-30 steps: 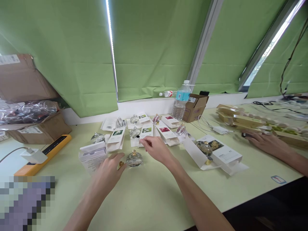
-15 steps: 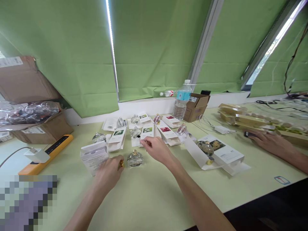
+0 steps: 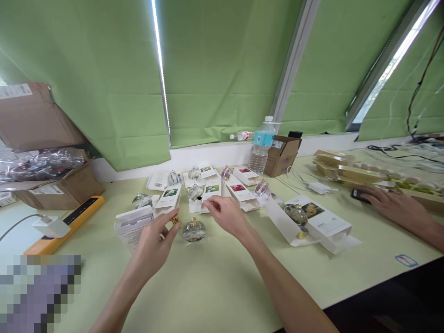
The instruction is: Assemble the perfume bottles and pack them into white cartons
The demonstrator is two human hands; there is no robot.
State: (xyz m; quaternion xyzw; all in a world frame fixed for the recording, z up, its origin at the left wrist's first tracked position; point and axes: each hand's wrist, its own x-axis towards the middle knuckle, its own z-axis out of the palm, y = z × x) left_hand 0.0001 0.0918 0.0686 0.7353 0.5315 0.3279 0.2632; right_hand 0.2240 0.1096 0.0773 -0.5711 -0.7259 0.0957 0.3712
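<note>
Gold cap [image 3: 175, 220] pinched in our left hand [image 3: 154, 243], just left of the round glass bottle [image 3: 194, 230] mid-frame (gold collar showing). Whether our right hand [image 3: 227, 216] grips anything we cannot tell. We judge this the capping step: the next move calls for centring the cap over the collar.

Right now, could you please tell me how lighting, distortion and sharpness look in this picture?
Head view: daylight slits beside the green fabric blinds blow out white; wide-angle lens slants the grey window frame; the small gold cap in the left hand is sharp; lower-left corner pixelated.
</note>
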